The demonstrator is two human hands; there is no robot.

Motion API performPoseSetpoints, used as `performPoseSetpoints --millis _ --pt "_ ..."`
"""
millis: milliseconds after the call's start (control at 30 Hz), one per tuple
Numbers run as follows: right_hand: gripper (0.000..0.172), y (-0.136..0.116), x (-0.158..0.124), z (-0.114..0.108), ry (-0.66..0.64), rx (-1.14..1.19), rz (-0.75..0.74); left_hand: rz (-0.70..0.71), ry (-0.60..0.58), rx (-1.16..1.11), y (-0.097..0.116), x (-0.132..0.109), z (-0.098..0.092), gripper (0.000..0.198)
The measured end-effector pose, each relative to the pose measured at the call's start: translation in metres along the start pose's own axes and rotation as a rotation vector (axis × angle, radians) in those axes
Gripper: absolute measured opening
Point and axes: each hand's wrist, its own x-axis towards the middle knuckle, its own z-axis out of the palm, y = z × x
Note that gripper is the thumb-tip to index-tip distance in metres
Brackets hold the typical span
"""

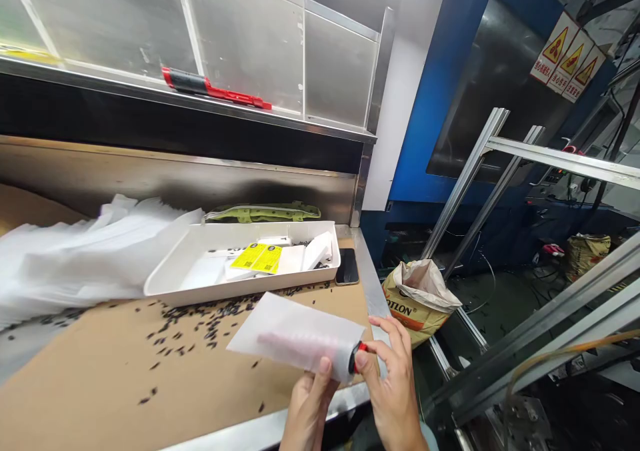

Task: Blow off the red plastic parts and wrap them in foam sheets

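A translucent white sleeve (295, 334) is held above the front edge of the cardboard-covered bench, with a reddish item showing faintly inside. The item's red and black end (359, 356) sticks out of the sleeve's right opening. My left hand (314, 398) grips the sleeve from below, thumb on top. At the protruding end, my right hand (393, 378) pinches the red part between thumb and index finger, its other fingers raised. On the metal ledge above lies a red and black tool-like item (215, 90).
A white tray (240, 290) holds yellow cards and white boxes. Small black pieces (213, 318) are scattered before it. White sleeves (90, 258) are piled left. A phone (347, 266) lies right of the tray. An open sack (420, 298) and metal frame (465, 184) stand further right.
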Motion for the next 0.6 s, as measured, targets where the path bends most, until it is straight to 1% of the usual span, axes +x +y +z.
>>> performPoseSetpoints --millis 33,100,200,300,367,467,533,600 --pt "0.039 -0.004 0.001 0.000 -0.003 0.002 0.017 -0.013 -0.006 -0.006 -0.001 -0.002 0.001 0.041" --pt "0.037 -0.010 0.002 0.000 -0.005 -0.017 0.005 -0.048 -0.033 -0.034 -0.004 -0.005 0.004 0.041" --pt "0.036 -0.014 0.003 0.001 0.000 -0.056 -0.088 -0.131 -0.096 -0.115 -0.004 -0.011 0.004 0.046" --pt "0.036 -0.014 0.002 0.003 -0.040 -0.056 -0.184 -0.232 -0.128 -0.248 0.003 -0.010 -0.004 0.059" --pt "0.036 -0.016 0.002 0.004 -0.069 -0.065 -0.236 -0.259 -0.095 -0.364 0.009 -0.008 -0.011 0.055" --pt "0.036 -0.027 0.003 0.001 -0.120 -0.071 -0.300 -0.228 -0.012 -0.527 0.019 -0.006 -0.016 0.041" --pt "0.042 -0.038 0.006 -0.004 -0.194 -0.057 -0.324 -0.230 0.022 -0.613 0.023 -0.009 -0.014 0.036" --pt "0.052 -0.049 0.009 -0.009 -0.306 -0.056 -0.354 -0.283 0.031 -0.688 0.027 -0.017 -0.010 0.037"
